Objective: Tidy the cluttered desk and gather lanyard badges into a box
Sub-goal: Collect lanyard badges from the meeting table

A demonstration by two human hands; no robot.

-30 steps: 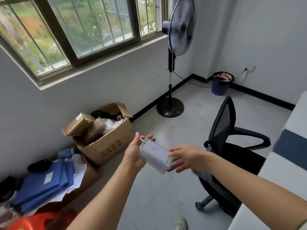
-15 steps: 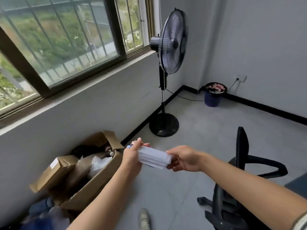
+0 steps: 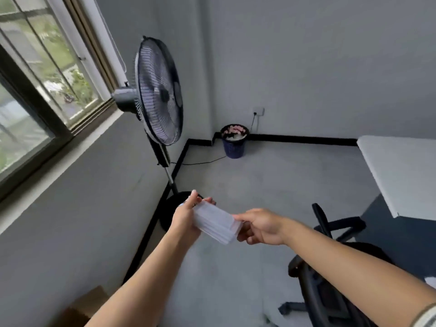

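Observation:
A stack of clear plastic badge holders (image 3: pixel 215 221) is held in the air between both hands, above the grey floor. My left hand (image 3: pixel 186 217) grips its left end, thumb on top. My right hand (image 3: pixel 260 226) pinches its right end. The stack is tilted, its right end lower. A corner of a brown cardboard box (image 3: pixel 88 308) shows at the bottom left edge; its inside is out of view. No lanyard straps are visible.
A black standing fan (image 3: pixel 158 95) stands by the window wall, its round base behind my left hand. A blue waste bin (image 3: pixel 234 143) sits in the far corner. A black office chair (image 3: pixel 330 267) is at lower right, a white desk (image 3: pixel 398 171) beyond it.
The view has swung right and upward: the cardboard box slid almost out of frame, the desk came into view. Both hands keep hold of the badge holder stack.

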